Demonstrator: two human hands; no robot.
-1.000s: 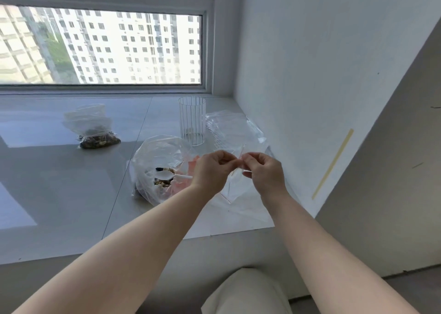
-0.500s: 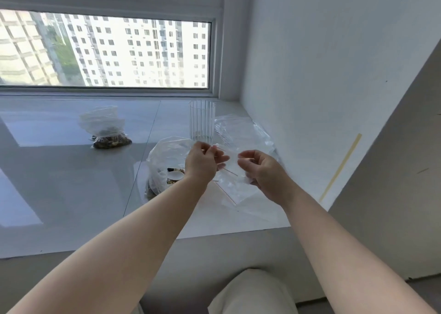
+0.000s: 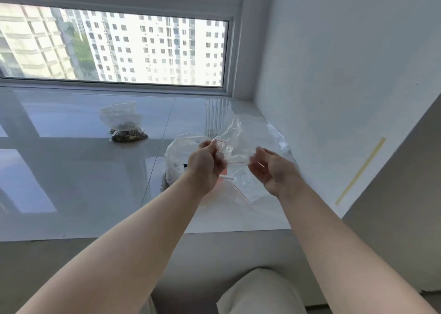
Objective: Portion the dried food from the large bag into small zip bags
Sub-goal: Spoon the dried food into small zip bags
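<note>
A small clear zip bag [image 3: 235,151] with a red seal line hangs in the air above the sill. My left hand [image 3: 205,164] pinches its left top edge and my right hand [image 3: 272,168] pinches the right edge, a short way apart. Behind my left hand sits the large clear bag [image 3: 177,151] of dark dried food, partly hidden, with a white scoop handle [image 3: 226,177] poking out. A filled small zip bag [image 3: 124,125] with dark dried food lies further left on the sill.
A ribbed clear glass cup [image 3: 216,118] stands behind the bags near the window corner. More clear plastic bags [image 3: 276,134] lie by the white right wall. The glossy sill [image 3: 71,170] ends at a front edge. My knee [image 3: 260,292] is below.
My hands have moved apart and lifted a little, spreading the top of the small zip bag. The camera has tilted upward.
</note>
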